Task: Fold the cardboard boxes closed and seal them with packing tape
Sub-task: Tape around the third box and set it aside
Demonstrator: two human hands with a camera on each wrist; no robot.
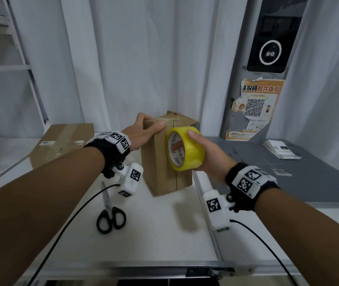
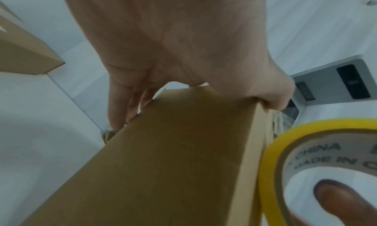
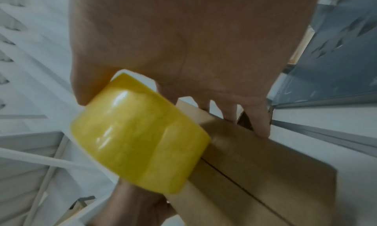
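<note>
A small brown cardboard box [image 1: 156,162] stands upright on the white table [image 1: 160,223], its top flaps partly folded. My left hand [image 1: 143,131] grips its top left corner, fingers over the far side and thumb pressed on the front near a strip of clear tape. My right hand [image 1: 205,153] holds a yellow roll of packing tape [image 1: 187,149] against the box's front seam, thumb on top and a finger inside the core. The left wrist view shows the box [image 2: 173,157] beside the roll [image 2: 275,149]. In the right wrist view the roll [image 3: 138,140] rests against the box [image 3: 255,165].
Black-handled scissors [image 1: 110,213] lie on the table near my left forearm. A larger taped box [image 1: 61,141] sits at the back left. A grey surface [image 1: 288,178] with a stack of papers [image 1: 282,150] adjoins on the right. White curtains hang behind.
</note>
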